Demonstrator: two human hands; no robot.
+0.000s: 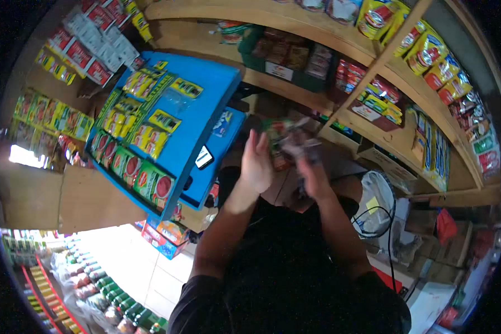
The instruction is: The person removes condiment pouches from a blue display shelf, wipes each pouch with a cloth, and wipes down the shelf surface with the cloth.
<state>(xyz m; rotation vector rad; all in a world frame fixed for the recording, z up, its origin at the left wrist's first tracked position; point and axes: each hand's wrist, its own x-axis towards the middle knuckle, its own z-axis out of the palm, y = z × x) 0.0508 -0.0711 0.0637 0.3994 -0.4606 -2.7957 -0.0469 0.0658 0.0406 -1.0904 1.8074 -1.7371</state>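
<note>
left hand: your left hand (256,167), right of the blue stand; open, fingers straight & close together, beside the green-and-red pkt (278,147). can't tell if they touch.
right hand: your right hand (313,175), farther right of the stand; blurred, w/ clear crinkly plastic (299,140) at its fingers. can't tell if it's gripping.
pkt: green-and-red pkt is right of the stand, btwn & just beyond your hands; flat, flexible-looking, print too blurred to read.
blue stand: your blue stand (197,116) has a smooth painted top w/ raised rim & slots; glossy yellow sachets (117,122) in rows, bigger green pouches (132,170) w/ red round pics along its near-left edge.
lower shelf: blue lower shelf (228,142) at the stand's right side; phone (205,158) w/ lit screen + blue-white pkt (222,122) on it.
wood shelves: plain wood shelves (317,99), beyond & right of the stand; shiny pkts on them.
bins: dark green bin (250,50), beyond the stand, white label, full of brown & clear pkts; dark red bin (379,119), right of the stand, yellow-green pkts in it.
white container: round white container (367,192), right of the stand; thin black cable (392,239) over its rim, yellow piece inside.
cardboard: matte brown cardboard (92,197), just left of the stand's near end.
strips: red-white sachets (86,39) hang in strips, left of the stand's far end.
</note>
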